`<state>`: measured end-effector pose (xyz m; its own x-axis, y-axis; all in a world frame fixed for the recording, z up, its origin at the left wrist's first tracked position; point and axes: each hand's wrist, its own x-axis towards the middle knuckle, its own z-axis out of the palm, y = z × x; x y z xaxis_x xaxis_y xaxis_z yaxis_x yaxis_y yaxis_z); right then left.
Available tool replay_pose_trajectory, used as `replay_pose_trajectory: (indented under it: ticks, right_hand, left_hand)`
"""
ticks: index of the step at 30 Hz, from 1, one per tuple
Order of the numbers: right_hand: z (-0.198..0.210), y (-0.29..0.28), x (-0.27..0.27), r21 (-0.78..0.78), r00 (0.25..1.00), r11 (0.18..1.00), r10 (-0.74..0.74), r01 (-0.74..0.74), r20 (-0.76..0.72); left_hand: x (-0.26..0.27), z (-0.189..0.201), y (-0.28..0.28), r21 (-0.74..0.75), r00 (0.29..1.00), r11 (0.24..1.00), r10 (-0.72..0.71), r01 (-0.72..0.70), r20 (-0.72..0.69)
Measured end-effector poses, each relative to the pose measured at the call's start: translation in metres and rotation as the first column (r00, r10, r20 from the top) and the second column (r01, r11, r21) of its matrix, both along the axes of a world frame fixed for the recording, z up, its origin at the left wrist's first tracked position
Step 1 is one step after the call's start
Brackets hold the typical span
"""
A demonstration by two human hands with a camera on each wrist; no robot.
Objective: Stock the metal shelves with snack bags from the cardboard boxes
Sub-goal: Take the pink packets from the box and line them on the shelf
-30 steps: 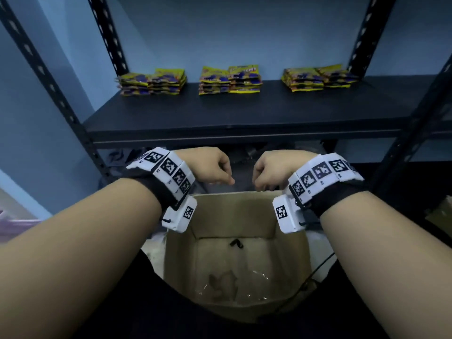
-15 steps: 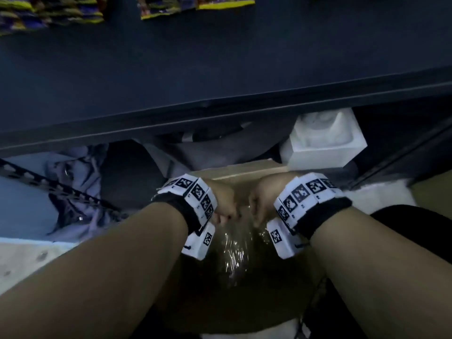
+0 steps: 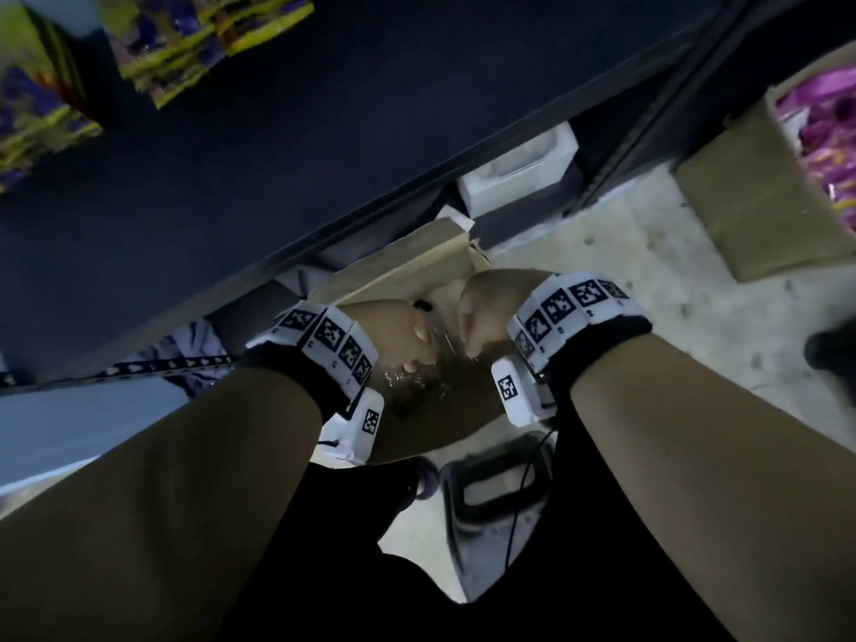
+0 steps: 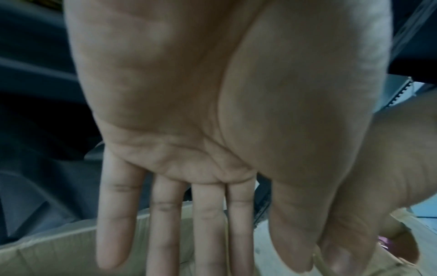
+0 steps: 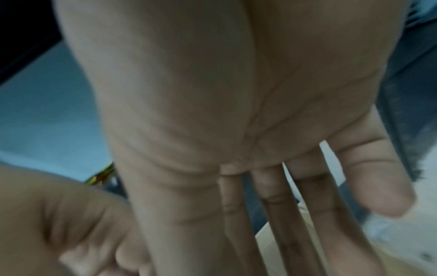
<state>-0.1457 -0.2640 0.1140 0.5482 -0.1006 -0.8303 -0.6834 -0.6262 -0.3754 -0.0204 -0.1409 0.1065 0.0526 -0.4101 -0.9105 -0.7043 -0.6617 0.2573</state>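
Both hands reach down side by side into an open cardboard box (image 3: 407,266) on the floor under the shelf. My left hand (image 3: 398,335) shows straight fingers (image 4: 205,224) pointing down past the box wall (image 4: 59,252) in the left wrist view. My right hand (image 3: 486,308) also has straight fingers (image 5: 281,214), with nothing between them. Crinkled clear plastic (image 3: 417,386) lies in the box under the hands; no snack bag shows inside. Whether the fingertips touch the plastic is hidden. Yellow and purple snack bags (image 3: 185,44) lie stacked on the dark metal shelf (image 3: 324,145).
A second cardboard box (image 3: 759,210) with pink and purple bags (image 3: 829,132) stands on the floor at the right. A white foam block (image 3: 519,173) sits under the shelf behind the box. The shelf's front edge runs just above my hands.
Both hands have dropped from above the box rim down into the box and drawn close together. The head view has tipped down and rolled, so the shelf now runs diagonally.
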Motion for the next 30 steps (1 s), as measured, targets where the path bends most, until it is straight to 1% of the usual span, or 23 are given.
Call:
replay_pose_trajectory:
  ticks: [1, 2, 3, 4, 7, 11, 15, 18, 21, 23, 25, 30]
  right_hand:
    - [0.012, -0.001, -0.006, 0.017, 1.000, 1.000, -0.011, 0.011, -0.007]
    - [0.023, -0.001, -0.013, 0.042, 0.998, 0.998, -0.053, 0.054, -0.013]
    - [0.031, 0.001, -0.024, 0.040, 0.998, 0.997, -0.065, 0.066, -0.017]
    - [0.045, -0.001, -0.033, 0.046, 0.994, 0.993, -0.108, 0.109, -0.017]
    - [0.088, -0.008, -0.060, 0.015, 0.967, 0.969, -0.247, 0.247, 0.053]
    - [0.156, -0.020, -0.096, -0.026, 0.899, 0.907, -0.411, 0.420, 0.152]
    - [0.206, -0.021, -0.143, -0.062, 0.794, 0.807, -0.560, 0.588, 0.237]
    - [0.233, -0.018, -0.192, -0.066, 0.679, 0.689, -0.687, 0.722, 0.257]
    - [0.247, -0.028, -0.247, -0.114, 0.599, 0.592, -0.757, 0.798, 0.262]
    - [0.248, -0.040, -0.285, -0.145, 0.579, 0.560, -0.785, 0.815, 0.220]
    - [0.244, -0.057, -0.320, -0.165, 0.573, 0.550, -0.800, 0.819, 0.176]
    - [0.231, -0.124, -0.397, -0.193, 0.547, 0.519, -0.825, 0.833, 0.143]
  left_hand:
    - [-0.004, 0.017, -0.003, -0.017, 1.000, 1.000, -0.001, 0.001, 0.017]
    - [-0.008, 0.037, -0.005, -0.050, 0.999, 0.999, 0.004, -0.002, 0.037]
    - [-0.011, 0.055, -0.007, -0.075, 0.998, 0.997, 0.007, -0.002, 0.060]
    - [-0.016, 0.073, -0.010, -0.104, 0.997, 0.995, 0.012, -0.004, 0.074]
    - [-0.029, 0.125, -0.026, -0.142, 0.991, 0.985, -0.082, 0.097, 0.110]
    - [-0.044, 0.183, -0.046, -0.249, 0.985, 0.956, -0.135, 0.158, 0.106]
    - [-0.061, 0.227, -0.064, -0.320, 0.973, 0.920, -0.202, 0.226, 0.108]
    - [-0.083, 0.245, -0.082, -0.366, 0.951, 0.878, -0.286, 0.308, 0.114]
    - [-0.117, 0.257, -0.113, -0.388, 0.938, 0.855, -0.334, 0.343, 0.092]
    - [-0.147, 0.264, -0.140, -0.400, 0.929, 0.845, -0.366, 0.355, 0.053]
    - [-0.179, 0.266, -0.173, -0.413, 0.920, 0.834, -0.390, 0.366, 0.030]
    - [-0.277, 0.264, -0.275, -0.475, 0.897, 0.786, -0.441, 0.397, 0.020]
